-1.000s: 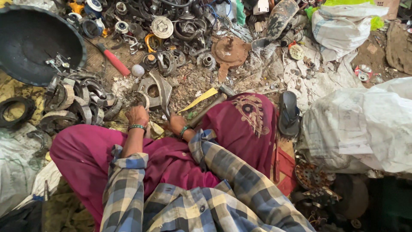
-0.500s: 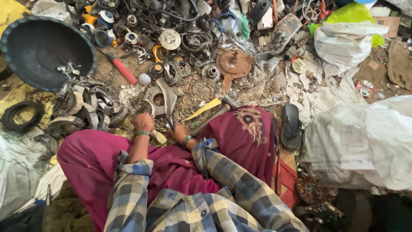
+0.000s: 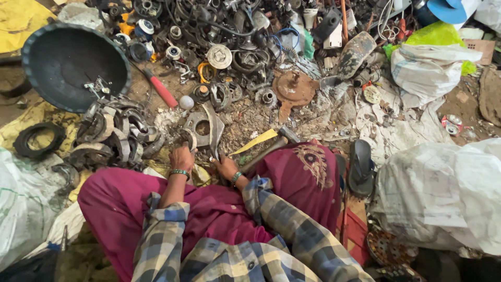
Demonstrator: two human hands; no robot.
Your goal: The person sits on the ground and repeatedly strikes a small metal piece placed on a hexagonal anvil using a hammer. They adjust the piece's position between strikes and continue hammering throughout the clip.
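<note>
Grey cast-metal bracket [image 3: 204, 130], on the littered ground before the knees: left hand [image 3: 181, 156] fingers curled on its lower edge, right hand [image 3: 225, 167] clamped beside; grip best kept steady, hammer [image 3: 271, 147] near.

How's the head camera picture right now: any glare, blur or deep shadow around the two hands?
Head view: even, soft light with no glare; the left hand and right hand on the grey metal bracket look fairly sharp. The black bowl reads nearly featureless inside, the bottom corners fall dark, and the white sacks are bright but not washed out.
</note>
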